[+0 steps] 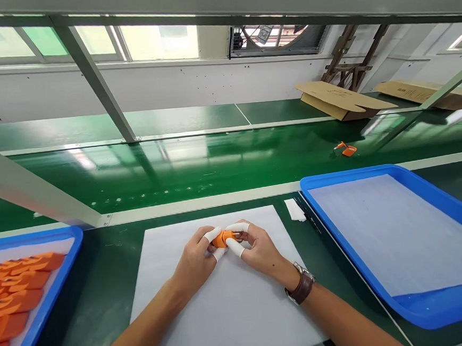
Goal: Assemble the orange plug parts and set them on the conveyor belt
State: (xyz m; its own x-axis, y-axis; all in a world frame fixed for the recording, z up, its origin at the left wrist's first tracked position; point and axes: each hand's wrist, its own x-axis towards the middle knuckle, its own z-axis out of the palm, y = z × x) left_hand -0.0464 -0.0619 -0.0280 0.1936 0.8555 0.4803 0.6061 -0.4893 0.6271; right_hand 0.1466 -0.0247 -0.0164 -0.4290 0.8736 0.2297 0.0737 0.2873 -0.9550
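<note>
A small orange plastic part (220, 240) is held between both hands above a sheet of white paper (233, 306). My left hand (195, 256) pinches its left end between thumb and finger, with white finger cots on the tips. My right hand (256, 245), also in white finger cots, grips the right end of the same part. The fingertips cover much of it, so its exact kind cannot be made out. A watch with a brown strap (304, 289) is on my right wrist.
Left stands a blue tray (68, 260) with several rows of orange parts (21, 301). A paper-lined blue tray (437, 306) lies right, near a white scrap (295, 209). Beyond the metal rail, an orange piece (348, 150) rests on the green surface (214, 169). Cardboard boxes (341, 100) lie behind.
</note>
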